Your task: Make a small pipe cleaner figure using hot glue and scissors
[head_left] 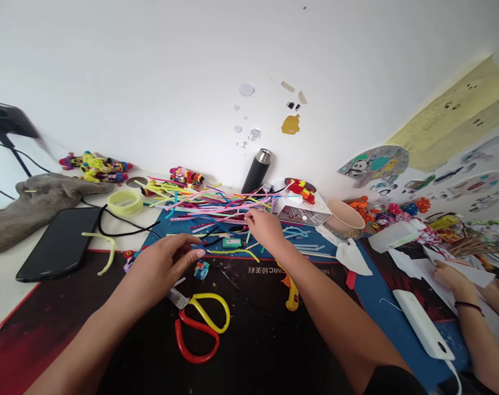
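My right hand point(264, 226) reaches into a loose pile of colourful pipe cleaners point(210, 206), thumb and forefinger pinched on one of them; the exact strand is hard to make out. Lower and to the left is my left hand point(165, 266), its thumb and fingers apart, with nothing clearly held. A yellow pipe cleaner point(233, 252) lies just right of its fingertips. Below that hand rest scissors point(202, 329) with one red and one yellow handle, blades partly covered. A small blue twisted piece point(201, 269) sits on the black mat close to the left thumb.
A black thermos point(255, 173) stands behind the pile. A phone point(60, 244) and a roll of yellow tape point(125, 203) lie left. The yellow glue gun point(291, 296) is partly behind my right forearm. At far right a co-worker's hand point(449, 277) holds paper.
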Demonstrator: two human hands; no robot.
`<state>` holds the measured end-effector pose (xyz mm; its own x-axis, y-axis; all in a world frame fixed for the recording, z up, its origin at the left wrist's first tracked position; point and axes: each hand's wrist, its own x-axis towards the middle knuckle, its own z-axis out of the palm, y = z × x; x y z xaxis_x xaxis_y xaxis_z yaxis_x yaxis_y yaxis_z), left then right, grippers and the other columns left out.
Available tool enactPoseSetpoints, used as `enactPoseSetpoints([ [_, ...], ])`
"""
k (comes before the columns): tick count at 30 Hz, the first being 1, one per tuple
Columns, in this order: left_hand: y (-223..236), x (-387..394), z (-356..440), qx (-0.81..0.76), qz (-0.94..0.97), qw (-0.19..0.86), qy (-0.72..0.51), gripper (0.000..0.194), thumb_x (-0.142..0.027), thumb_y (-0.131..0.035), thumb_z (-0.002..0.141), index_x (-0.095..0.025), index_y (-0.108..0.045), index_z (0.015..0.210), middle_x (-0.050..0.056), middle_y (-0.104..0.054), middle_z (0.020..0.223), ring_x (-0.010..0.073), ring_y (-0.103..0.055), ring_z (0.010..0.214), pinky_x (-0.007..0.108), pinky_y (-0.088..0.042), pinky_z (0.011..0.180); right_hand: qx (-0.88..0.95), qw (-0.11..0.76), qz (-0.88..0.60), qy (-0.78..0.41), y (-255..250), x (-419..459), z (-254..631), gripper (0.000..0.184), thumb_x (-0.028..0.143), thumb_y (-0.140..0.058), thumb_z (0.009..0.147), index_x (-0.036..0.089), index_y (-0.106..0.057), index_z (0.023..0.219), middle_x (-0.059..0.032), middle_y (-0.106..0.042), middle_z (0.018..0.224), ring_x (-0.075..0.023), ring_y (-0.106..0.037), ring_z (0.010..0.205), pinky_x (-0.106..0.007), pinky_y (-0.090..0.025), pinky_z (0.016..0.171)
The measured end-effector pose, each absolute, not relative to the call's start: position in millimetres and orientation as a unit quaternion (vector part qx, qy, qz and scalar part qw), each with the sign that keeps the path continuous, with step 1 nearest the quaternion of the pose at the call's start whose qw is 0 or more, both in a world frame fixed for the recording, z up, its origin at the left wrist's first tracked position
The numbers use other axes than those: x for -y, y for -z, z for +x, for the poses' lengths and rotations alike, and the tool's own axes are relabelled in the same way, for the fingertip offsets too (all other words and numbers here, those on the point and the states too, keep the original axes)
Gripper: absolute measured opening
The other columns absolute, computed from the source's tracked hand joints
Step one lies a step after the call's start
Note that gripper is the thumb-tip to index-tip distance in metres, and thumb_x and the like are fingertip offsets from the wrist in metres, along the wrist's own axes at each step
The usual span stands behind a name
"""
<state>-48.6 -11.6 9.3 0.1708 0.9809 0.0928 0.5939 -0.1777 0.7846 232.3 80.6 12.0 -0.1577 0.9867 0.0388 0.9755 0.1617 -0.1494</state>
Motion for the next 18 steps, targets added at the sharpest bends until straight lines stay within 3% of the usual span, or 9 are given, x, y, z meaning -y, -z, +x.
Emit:
enactPoseSetpoints([
  [10,-8,13,-49,-0.550,0.714,0.299,-0.314,0.050,-0.070,-0.058,0.096,-0.027,-0.080,0.111,0.008,-0.083,0.100,0.0322,-0.076,0.093,0.038,-0.057,0.085,0.782,-0.041,-0.622,0.009,-10,-98,227,0.032,0.029,-0.054,0.110,0.020,-0.072,0.135,-0.0154,-0.083,0.120,-0.0337,-0.077,0.114,-0.039,-0.053,0.094],
  [18,-5,14,-47,-0.547,0.722,0.290,-0.308,0.044,-0.066,-0.057,0.097,-0.029,-0.079,0.104,0.008,-0.085,0.112,0.0331,-0.079,0.098,0.039,-0.059,0.093,0.782,-0.090,-0.616,0.019,-13,-100,229,0.031,0.024,-0.050,0.111,0.017,-0.073,0.130,-0.0162,-0.084,0.114,-0.0324,-0.078,0.109,-0.039,-0.055,0.092],
])
